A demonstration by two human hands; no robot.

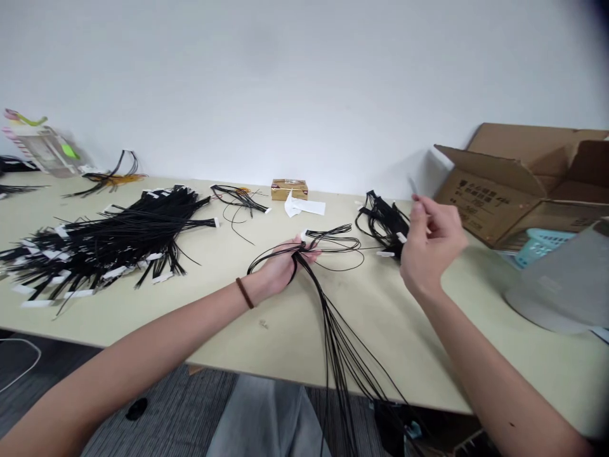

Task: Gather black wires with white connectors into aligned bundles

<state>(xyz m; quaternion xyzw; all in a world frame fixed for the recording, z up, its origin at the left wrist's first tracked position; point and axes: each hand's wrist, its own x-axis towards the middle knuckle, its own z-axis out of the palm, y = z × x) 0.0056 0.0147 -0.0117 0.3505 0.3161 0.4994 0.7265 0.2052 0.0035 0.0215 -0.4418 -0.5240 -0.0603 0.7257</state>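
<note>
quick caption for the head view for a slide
Left hand grips a bundle of black cables trailing off the table; right hand pinches a thin strip.

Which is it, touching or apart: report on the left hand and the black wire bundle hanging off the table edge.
Touching. The head view shows the left hand closed around the black wire bundle where its strands gather.
</note>
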